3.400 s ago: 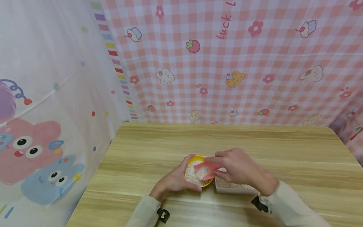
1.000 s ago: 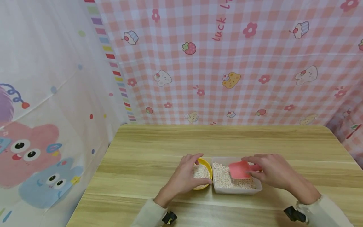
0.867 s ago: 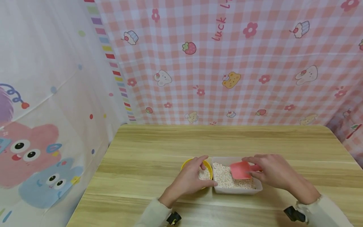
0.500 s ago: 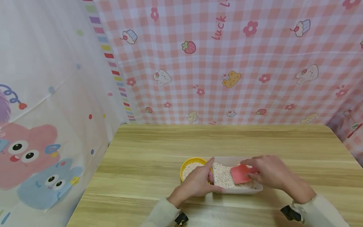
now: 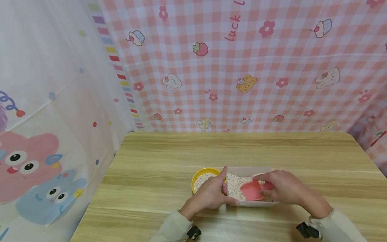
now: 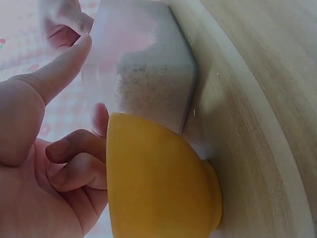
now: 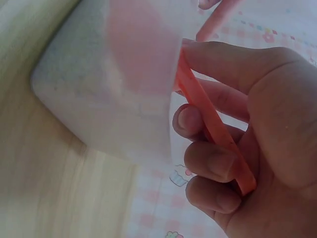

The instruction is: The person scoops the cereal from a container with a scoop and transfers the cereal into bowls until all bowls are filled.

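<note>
A pink scoop point(image 5: 251, 191) is gripped firmly by the handle in the right hand point(image 5: 284, 185), its fingers curled round the shaft. The scoop's blade is held low inside the translucent plastic container point(image 5: 248, 204), close to the container's near wall, among pale oat flakes point(image 5: 235, 183); through the container's wall, the blade is seen as a pink blur in the right wrist view. The left hand point(image 5: 208, 194) is placed at the container's left end, with the thumb laid along the near rim. Two of its fingers are bent beside a yellow bowl point(image 6: 153, 178); whether anything is pinched by this hand cannot be told. The bowl is set upright just left of the container and is partly filled with the same flakes. A few pale specks point(image 6: 194, 113) are scattered near the container on the wood-grain table point(image 5: 145, 181). Beyond the container, a pink checked cloth point(image 5: 217, 67) is hung, printed with cupcakes and strawberries; far to its left, a white cloth point(image 5: 60, 50) with cartoon figures is seen.
</note>
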`<state>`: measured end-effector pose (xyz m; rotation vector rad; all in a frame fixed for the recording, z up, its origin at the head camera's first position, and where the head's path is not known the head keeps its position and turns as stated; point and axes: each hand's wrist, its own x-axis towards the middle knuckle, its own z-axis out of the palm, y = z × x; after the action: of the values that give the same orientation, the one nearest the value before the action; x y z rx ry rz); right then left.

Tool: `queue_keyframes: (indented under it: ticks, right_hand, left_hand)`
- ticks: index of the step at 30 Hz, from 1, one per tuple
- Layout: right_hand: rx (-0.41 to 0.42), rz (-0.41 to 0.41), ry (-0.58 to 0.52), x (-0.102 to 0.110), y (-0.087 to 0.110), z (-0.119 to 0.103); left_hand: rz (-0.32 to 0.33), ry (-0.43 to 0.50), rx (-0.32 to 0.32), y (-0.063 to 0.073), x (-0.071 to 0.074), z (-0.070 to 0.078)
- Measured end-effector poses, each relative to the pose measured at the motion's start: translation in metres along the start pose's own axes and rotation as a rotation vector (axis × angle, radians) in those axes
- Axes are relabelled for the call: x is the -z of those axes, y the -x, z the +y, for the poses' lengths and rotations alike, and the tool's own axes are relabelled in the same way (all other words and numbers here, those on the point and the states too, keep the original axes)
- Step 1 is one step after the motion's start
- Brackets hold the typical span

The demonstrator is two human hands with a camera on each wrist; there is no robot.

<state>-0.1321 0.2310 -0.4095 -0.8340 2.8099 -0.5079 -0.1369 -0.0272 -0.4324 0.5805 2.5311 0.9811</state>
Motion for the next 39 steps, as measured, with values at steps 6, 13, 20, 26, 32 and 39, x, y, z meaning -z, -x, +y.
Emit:
queue_keyframes:
  ticks: [6, 13, 20, 26, 32, 39]
  right_hand:
    - [0.050, 0.035, -0.019, -0.006, -0.002, -0.002]
    - [0.056, 0.065, -0.066, -0.012, -0.008, -0.009]
    - [0.040, 0.052, -0.119, -0.016, -0.014, -0.013]
    - [0.053, 0.064, -0.140, -0.021, -0.018, -0.013]
    - [0.058, 0.076, -0.153, -0.025, -0.019, -0.009]
    - [0.067, 0.043, -0.185, -0.022, -0.017, -0.005]
  left_hand:
    - [-0.015, 0.011, 0.012, -0.001, 0.002, 0.000]
    - [-0.024, 0.007, 0.010, -0.002, 0.002, -0.001]
    - [-0.020, 0.000, 0.002, -0.002, 0.002, 0.000]
    - [-0.014, -0.004, 0.004, -0.004, 0.003, 0.000]
    - [-0.013, -0.001, 0.012, -0.003, 0.004, 0.000]
    - [-0.030, 0.017, 0.019, -0.001, 0.004, 0.001]
